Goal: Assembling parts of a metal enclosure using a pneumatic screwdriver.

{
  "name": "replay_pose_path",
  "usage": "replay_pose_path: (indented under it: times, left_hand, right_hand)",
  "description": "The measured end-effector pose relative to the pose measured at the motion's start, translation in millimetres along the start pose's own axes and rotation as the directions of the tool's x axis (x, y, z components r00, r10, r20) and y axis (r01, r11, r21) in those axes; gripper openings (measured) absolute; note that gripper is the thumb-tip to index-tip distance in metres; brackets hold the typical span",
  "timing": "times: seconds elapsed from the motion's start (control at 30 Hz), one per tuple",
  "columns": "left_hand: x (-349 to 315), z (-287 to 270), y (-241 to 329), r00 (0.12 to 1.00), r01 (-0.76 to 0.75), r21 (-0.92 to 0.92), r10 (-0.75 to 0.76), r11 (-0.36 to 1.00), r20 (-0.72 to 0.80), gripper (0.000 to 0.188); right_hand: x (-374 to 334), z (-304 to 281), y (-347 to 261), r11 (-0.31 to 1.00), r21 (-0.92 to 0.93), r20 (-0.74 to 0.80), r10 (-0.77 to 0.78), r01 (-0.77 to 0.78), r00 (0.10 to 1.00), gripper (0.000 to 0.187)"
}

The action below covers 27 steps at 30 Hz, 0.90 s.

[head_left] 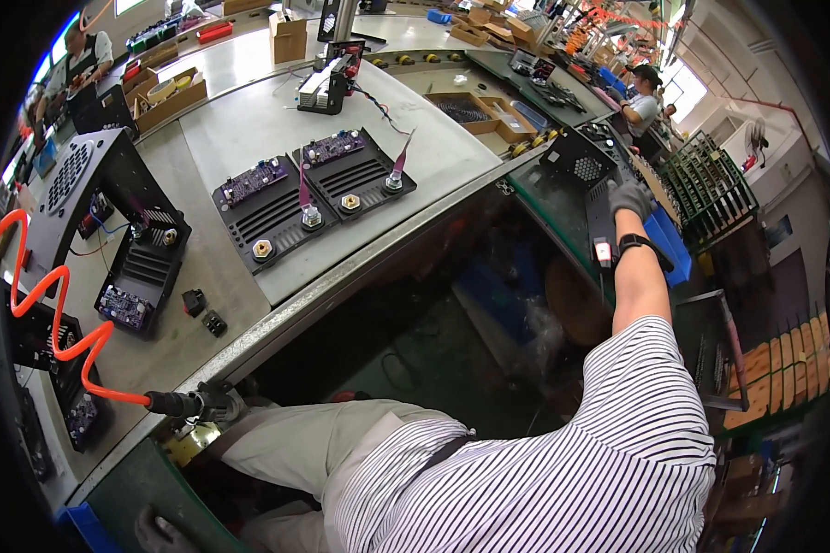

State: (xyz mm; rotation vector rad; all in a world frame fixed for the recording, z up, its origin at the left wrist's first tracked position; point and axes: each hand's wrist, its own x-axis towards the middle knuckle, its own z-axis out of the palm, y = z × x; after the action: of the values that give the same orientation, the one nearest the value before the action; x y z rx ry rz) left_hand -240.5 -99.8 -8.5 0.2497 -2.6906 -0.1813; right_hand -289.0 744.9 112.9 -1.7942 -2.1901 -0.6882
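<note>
My right arm stretches far to the right, and my right hand (629, 199) in a grey glove is at a black perforated metal case (576, 158), beside a blue bin (669, 243). Its fingers look curled, but what they hold is hidden. Low on the left, my left hand (161, 533) in a dark glove is only partly in view at a green surface (138, 488); its fingers are too dark to read. On the bench lie two black slotted panels (290, 212), side by side, with purple circuit boards, brass fittings and upright purple wires.
An orange coiled hose (60, 318) runs to a black air tool (184, 404) at the bench edge. Open black housings (143, 267) stand at left, with small black connectors (214, 323) nearby. A rack of green boards (715, 189) is at right. Other people work farther back.
</note>
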Motion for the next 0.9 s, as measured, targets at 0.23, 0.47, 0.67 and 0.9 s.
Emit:
replay_pose_path:
  times: [0.23,0.47,0.67,0.9]
  left_hand:
    - [-7.3,16.8,-21.7,0.978,0.168,-0.021,-0.164,0.986,0.127,0.026]
    - [-21.9,8.2,-22.5,0.978,0.200,-0.019,-0.198,0.980,0.060,0.025]
    - [-10.0,18.0,-10.2,0.965,0.249,-0.102,-0.237,0.963,0.111,0.025]
    - [-6.9,14.0,-7.4,0.988,0.153,-0.080,-0.152,0.985,0.018,0.022]
  right_hand:
    - [63.8,55.0,37.3,0.989,0.143,0.386,-0.038,-0.020,0.922,0.034]
    - [66.5,79.7,-27.0,0.462,0.786,0.614,-0.501,-0.412,0.610,0.028]
    - [12.9,83.7,-31.3,-0.033,0.801,0.502,-0.506,-0.597,0.701,0.036]
    - [-73.2,23.3,-66.6,-0.495,0.424,0.024,-0.831,-0.759,0.556,0.041]
